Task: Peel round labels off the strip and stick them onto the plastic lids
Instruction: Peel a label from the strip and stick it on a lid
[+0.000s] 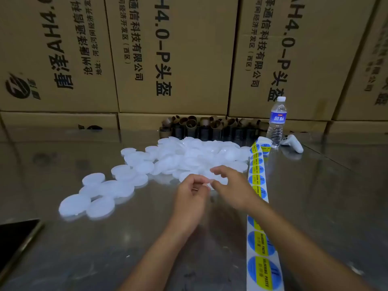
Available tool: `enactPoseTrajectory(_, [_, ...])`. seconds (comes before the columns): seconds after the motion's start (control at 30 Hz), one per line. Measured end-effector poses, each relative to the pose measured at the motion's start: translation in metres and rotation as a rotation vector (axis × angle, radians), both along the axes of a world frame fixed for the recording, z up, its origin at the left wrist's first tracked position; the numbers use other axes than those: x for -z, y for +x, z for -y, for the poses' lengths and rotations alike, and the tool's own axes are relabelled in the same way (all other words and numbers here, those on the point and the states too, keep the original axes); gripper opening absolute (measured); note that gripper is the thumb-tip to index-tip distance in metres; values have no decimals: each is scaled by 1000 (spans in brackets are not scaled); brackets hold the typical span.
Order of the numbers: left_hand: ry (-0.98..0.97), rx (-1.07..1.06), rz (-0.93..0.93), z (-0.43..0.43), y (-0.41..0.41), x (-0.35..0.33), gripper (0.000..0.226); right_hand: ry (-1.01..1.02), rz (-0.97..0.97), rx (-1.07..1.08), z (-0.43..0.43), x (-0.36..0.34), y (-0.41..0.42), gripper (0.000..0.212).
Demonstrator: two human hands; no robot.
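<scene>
One lid (207, 183) held before heaped lids (189, 156).
Left hand (191, 194) and right hand (231, 185) both pinch it; strip (258, 179) passes under right forearm.

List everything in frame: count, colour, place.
lids: many, translucent white, heaped mid-table
strip: one, white with blue-yellow round labels, right side
bottle: one, clear, upright, far right
controller: one, white, right of bottle
tubes: many, brown, behind lids
boxes: several, tan, stacked at back
phone: one, black, near left
table: one, shiny grey, under all
left grip: one, centre, pinches one of the lids
right grip: one, beside it, hold unclear
</scene>
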State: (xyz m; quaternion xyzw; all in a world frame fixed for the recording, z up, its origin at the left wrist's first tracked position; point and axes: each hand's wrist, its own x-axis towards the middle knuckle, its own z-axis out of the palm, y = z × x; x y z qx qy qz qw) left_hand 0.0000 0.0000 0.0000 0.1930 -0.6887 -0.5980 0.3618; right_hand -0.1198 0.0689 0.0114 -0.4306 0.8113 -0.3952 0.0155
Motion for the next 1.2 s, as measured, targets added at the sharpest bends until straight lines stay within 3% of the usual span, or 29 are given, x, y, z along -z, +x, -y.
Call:
enactPoseTrajectory(0.1, [-43, -39, 68, 13, -14, 6, 24, 161, -102, 22, 10, 14, -12, 46])
enactPoseTrajectory(0.2, [-36, -55, 108, 26, -27, 12, 25, 244, -162, 48, 14, 25, -21, 45])
enactPoseTrajectory(0.47, [-41, -115, 83, 39, -47, 15, 24, 122, -304, 97, 2, 25, -26, 24])
enactPoseTrajectory(0.73, [-64, -112, 61, 37, -43, 16, 25, 65, -29, 5, -13, 19, -19, 11])
enactPoseTrajectory(0.9, [-16, -61, 6, 33, -37, 13, 24, -393, 258, -65, -25, 11, -10, 19])
enactPoseTrajectory(1.03, [63, 126, 2, 26, -35, 12, 9, -651, 725, -188, -28, 4, -3, 11])
enactPoseTrajectory(1.1, [96, 197, -6, 25, -35, 11, 17, -669, 832, -253, -27, 2, 2, 19])
enactPoseTrajectory(1.2, [175, 219, -75, 26, -35, 7, 19, -551, 770, -241, -27, 1, 4, 10])
